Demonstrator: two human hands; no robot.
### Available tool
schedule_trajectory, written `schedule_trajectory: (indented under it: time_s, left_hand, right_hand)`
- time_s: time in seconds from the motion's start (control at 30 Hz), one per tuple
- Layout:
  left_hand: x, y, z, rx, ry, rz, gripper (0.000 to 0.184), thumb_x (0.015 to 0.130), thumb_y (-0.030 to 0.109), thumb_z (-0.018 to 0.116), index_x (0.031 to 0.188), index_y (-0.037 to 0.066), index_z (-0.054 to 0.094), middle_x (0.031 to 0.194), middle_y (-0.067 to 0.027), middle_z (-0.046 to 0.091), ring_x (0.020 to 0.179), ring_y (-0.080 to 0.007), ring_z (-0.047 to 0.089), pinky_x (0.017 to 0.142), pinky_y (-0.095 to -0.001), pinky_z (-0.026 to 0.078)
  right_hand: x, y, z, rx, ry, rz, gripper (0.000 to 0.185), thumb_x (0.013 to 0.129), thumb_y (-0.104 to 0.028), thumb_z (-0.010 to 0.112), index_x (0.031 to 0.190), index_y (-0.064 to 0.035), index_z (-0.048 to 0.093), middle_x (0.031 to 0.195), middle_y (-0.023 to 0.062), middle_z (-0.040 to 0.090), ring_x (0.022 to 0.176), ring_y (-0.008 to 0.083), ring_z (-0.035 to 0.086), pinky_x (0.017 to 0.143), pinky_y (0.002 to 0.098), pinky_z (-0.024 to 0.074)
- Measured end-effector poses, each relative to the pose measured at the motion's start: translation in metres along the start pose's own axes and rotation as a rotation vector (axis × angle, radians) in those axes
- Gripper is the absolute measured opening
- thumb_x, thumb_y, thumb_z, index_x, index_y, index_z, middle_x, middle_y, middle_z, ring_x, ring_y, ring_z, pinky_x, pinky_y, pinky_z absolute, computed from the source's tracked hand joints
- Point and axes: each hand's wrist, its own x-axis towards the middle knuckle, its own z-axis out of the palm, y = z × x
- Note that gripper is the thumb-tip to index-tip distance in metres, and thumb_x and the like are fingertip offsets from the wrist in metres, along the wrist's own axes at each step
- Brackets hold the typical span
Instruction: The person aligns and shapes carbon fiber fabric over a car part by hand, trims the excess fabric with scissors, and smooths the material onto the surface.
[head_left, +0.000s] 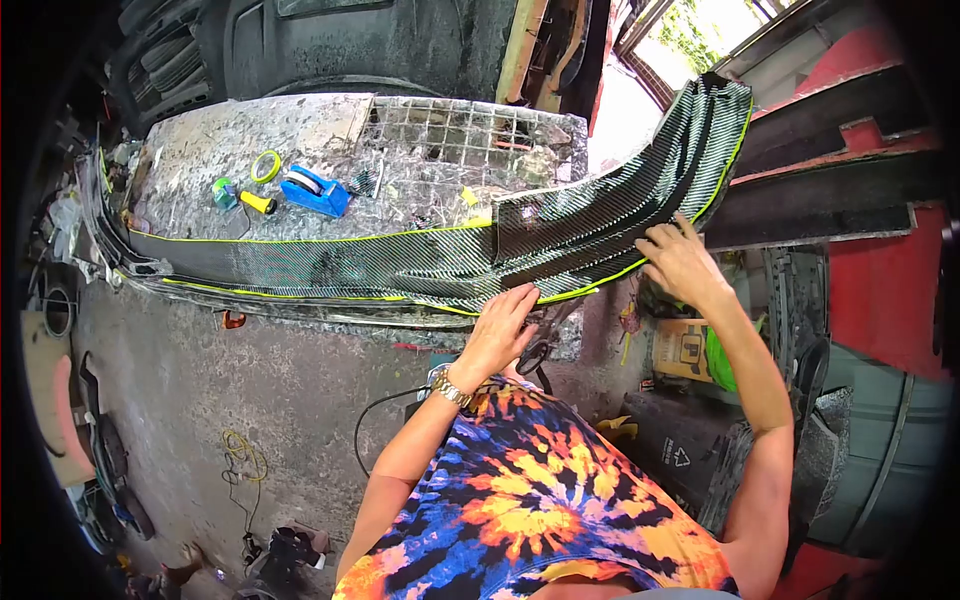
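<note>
A long curved car body panel, like a bumper lip, with a dark carbon-fibre weave (590, 235) lies across the worktable. Its right end rises and curves away from me, and yellow-green tape (640, 264) runs along its edges. My left hand (503, 327), with a watch (450, 388) on the wrist, rests with extended fingers on the panel's near edge. Farther right, my right hand (685, 262) touches the panel beside the taped edge, its fingers apart and slightly bent. Neither hand shows a separate object in it; the undersides of both are hidden.
On the worktable (400, 205) are a blue tape dispenser (318, 193), a yellow-green tape roll (266, 166) and a yellow-handled tool (258, 203). A cardboard box (682, 350) stands below right. Yellow cord (243, 458) lies on the floor at left. Dark panels (820, 200) project at right.
</note>
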Motion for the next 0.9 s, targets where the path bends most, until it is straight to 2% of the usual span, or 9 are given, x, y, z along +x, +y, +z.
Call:
schedule_trajectory:
  time_s: [0.07,0.13,0.2,0.4,0.53,0.6,0.63,0.73,0.9]
  left_hand:
    - [0.0,0.001,0.0,0.002,-0.004,0.006,0.06,0.084,0.016,0.07,0.138,0.003,0.047,0.139,-0.0149,0.05,0.125,-0.0336,0.049,0.106,-0.0434,0.038]
    - [0.001,0.002,-0.003,-0.01,-0.019,0.002,0.06,0.084,0.015,0.07,0.138,0.003,0.047,0.14,-0.0153,0.049,0.126,-0.0338,0.049,0.106,-0.0434,0.039]
    - [0.001,0.001,-0.005,-0.014,-0.035,0.0,0.06,0.084,0.014,0.07,0.138,0.002,0.047,0.14,-0.0157,0.049,0.126,-0.034,0.049,0.106,-0.0434,0.039]
    - [-0.001,-0.003,-0.008,-0.061,-0.057,0.033,0.061,0.084,0.013,0.07,0.138,0.0,0.046,0.142,-0.0174,0.048,0.13,-0.0343,0.047,0.109,-0.0427,0.038]
    - [0.003,-0.009,-0.015,-0.113,-0.099,0.027,0.056,0.085,0.012,0.069,0.137,0.002,0.05,0.14,-0.0175,0.05,0.131,-0.0335,0.047,0.11,-0.0426,0.038]
    - [0.011,-0.015,-0.02,-0.172,0.16,-0.064,0.036,0.087,0.01,0.068,0.121,0.002,0.063,0.122,-0.016,0.063,0.115,-0.0339,0.058,0.1,-0.0417,0.045]
    - [0.018,-0.018,-0.021,-0.116,0.258,-0.056,0.031,0.087,0.01,0.068,0.117,0.002,0.065,0.116,-0.0155,0.065,0.108,-0.0331,0.061,0.095,-0.0414,0.047]
    - [0.033,-0.029,-0.02,-0.01,0.238,-0.036,0.025,0.088,0.011,0.066,0.111,0.003,0.066,0.109,-0.0096,0.065,0.102,-0.0293,0.06,0.089,-0.0404,0.047]
    - [0.033,-0.038,-0.012,0.067,0.179,-0.031,0.025,0.087,0.012,0.066,0.111,0.003,0.067,0.105,-0.0083,0.064,0.098,-0.0276,0.06,0.087,-0.0397,0.046]
  right_hand:
    - [0.008,-0.026,-0.008,0.198,0.126,-0.106,0.04,0.086,-0.019,0.065,0.124,-0.0069,0.059,0.117,0.0125,0.061,0.116,0.0294,0.056,0.112,0.0489,0.0331]
    - [0.02,-0.057,0.013,0.523,0.258,-0.311,0.038,0.086,-0.013,0.062,0.123,-0.004,0.059,0.115,0.0147,0.064,0.112,0.0324,0.058,0.106,0.0465,0.04]
    - [0.031,-0.094,0.019,0.643,0.265,-0.339,0.039,0.083,-0.009,0.061,0.122,-0.0023,0.059,0.115,0.0154,0.064,0.109,0.033,0.06,0.1,0.0443,0.0449]
    - [0.046,-0.11,0.043,0.659,0.278,-0.303,0.041,0.08,-0.005,0.06,0.121,-0.0018,0.059,0.114,0.0145,0.065,0.107,0.0318,0.061,0.094,0.0434,0.0478]
    - [0.046,-0.113,0.044,0.622,0.34,-0.312,0.033,0.079,-0.007,0.063,0.111,-0.0015,0.059,0.105,0.0138,0.064,0.1,0.0327,0.062,0.088,0.043,0.0486]
    - [0.046,-0.114,0.043,0.637,0.338,-0.307,0.032,0.079,-0.009,0.064,0.109,-0.0022,0.061,0.102,0.0127,0.062,0.097,0.0324,0.062,0.087,0.0432,0.0485]
    - [0.047,-0.114,0.044,0.639,0.338,-0.307,0.031,0.079,-0.009,0.064,0.109,-0.0023,0.061,0.101,0.0126,0.062,0.096,0.0322,0.061,0.086,0.0433,0.0485]
    - [0.047,-0.115,0.048,0.643,0.33,-0.303,0.031,0.079,-0.01,0.064,0.108,-0.0024,0.061,0.1,0.0124,0.061,0.096,0.032,0.061,0.085,0.0432,0.0486]
    - [0.046,-0.113,0.044,0.656,0.323,-0.31,0.03,0.08,-0.01,0.065,0.108,-0.0021,0.061,0.102,0.0115,0.061,0.097,0.0316,0.06,0.086,0.0427,0.0485]
